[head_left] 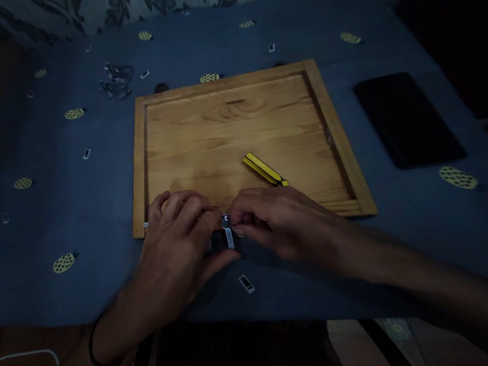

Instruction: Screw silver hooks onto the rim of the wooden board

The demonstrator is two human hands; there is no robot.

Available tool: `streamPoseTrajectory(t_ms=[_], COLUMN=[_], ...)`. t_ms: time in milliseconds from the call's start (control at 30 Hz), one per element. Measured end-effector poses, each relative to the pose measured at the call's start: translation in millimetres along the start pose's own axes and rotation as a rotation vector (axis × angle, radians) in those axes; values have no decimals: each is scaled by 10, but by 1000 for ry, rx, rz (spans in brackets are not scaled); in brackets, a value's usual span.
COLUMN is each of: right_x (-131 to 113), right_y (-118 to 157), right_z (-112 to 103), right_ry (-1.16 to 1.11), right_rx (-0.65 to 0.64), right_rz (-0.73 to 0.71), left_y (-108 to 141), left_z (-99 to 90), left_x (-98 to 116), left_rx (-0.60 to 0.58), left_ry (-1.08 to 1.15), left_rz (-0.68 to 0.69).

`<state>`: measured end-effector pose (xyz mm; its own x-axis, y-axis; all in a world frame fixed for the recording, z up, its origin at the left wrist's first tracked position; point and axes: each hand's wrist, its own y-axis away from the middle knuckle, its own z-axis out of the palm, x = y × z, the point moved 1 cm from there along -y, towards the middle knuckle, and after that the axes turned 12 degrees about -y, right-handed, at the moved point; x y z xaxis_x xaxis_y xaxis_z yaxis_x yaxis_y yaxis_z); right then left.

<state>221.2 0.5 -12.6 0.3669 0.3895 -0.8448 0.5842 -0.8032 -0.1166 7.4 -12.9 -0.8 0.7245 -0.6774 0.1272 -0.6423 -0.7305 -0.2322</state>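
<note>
A small metal piece (229, 238) lies between the person's two hands, at the near edge of the wooden tray (137, 164), its lower part reaching past the rim towards the person. The left hand (171, 256) arches over that edge, fingers bent and close together, thumb stretched out apart from them near the piece's lower end; whether it grips anything underneath cannot be told. The right hand (273, 217) is at the piece's upper end, forefinger and thumb curled in close to each other; what they pinch, if anything, is hidden. The likeliest trouble is a slip: the piece is small, the light is dim and the fingers crowd it, so an uneven push could twist it askew or drop it on the cloth. Pressing hard with a fingertip on its thin metal edge might also hurt the skin. Its long axis runs mostly away from the person, leaning slightly left at the far end; the wider end with a pale mark points to the tray, the narrow flat end to the person. Beyond the right hand, a yellow tool (264, 169) lies slantwise in the tray. Farther out on the blue cloth (100, 208) are a small heap of shiny parts (117, 80), beyond the tray's far left corner, and a dark flat object (408, 120) to the right.
</note>
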Motion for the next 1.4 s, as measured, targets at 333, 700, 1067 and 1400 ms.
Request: streamPoseTrajectory(t_ms=[333,700,1067,1400], right_x=[-29,-162,-193,-42], right_y=[-36,-179,-289,-154], right_z=[-13,-60,-74,-19], right_ry=[-37,-15,-14,-246], right_rx=[-13,-103,-147,-1], right_rz=[78,354,467,352], left_y=[-6,-6,1,2], left_z=[-7,-2,16,25], left_x=[1,18,6,9], left_rx=[3,0,-36,-25], left_ry=[7,-10,-37,-43], left_rz=[8,2,-16,-7])
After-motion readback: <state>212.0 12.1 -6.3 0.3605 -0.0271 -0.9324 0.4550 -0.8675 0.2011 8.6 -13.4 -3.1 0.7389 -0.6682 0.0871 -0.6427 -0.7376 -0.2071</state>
